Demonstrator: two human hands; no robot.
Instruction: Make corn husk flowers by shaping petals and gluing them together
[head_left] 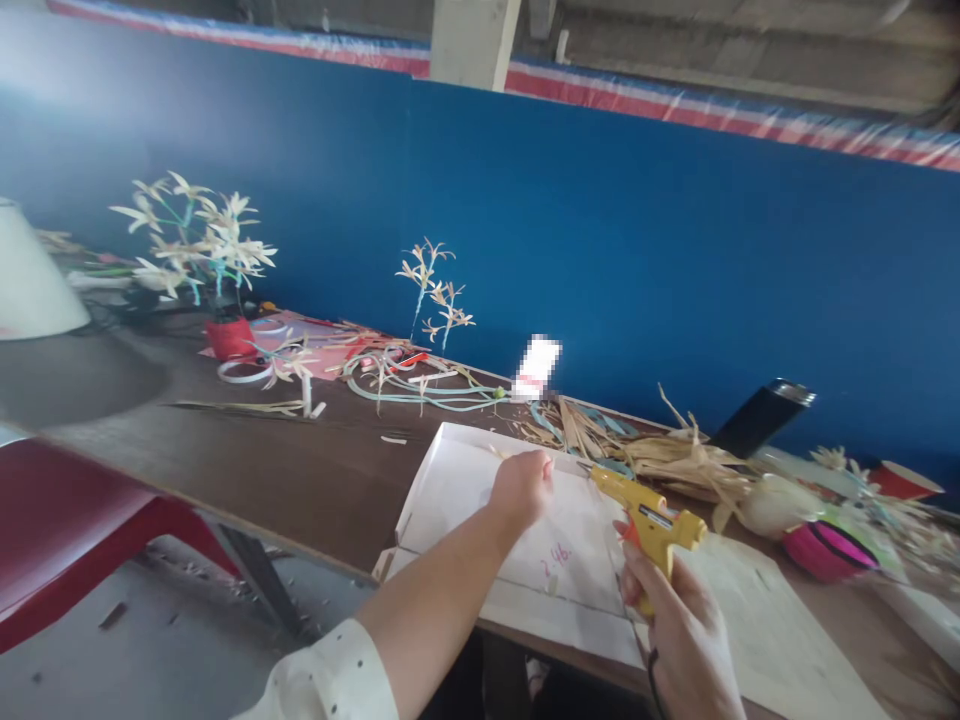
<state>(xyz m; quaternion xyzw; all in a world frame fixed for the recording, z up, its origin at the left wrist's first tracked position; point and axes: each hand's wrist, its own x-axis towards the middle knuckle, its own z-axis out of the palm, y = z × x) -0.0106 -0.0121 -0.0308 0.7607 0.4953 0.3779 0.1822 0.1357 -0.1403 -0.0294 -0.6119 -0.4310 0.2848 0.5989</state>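
Note:
My right hand is wrapped round the handle of a yellow glue gun, one finger by its orange trigger. The gun's nozzle points left, toward my left hand. That hand is closed above a white cardboard tray, the fingers curled away from me; whatever they pinch is hidden. Pink handwriting marks the tray's bottom. Dried husk strips lie behind the gun. Two sprigs of pale handmade flowers stand upright at the back of the table.
A red pot of pale flowers stands at left, near a white lampshade. Coiled pale-green cord lies mid-table. A black bottle leans at right, with a pink pouch nearer. A red chair sits at lower left.

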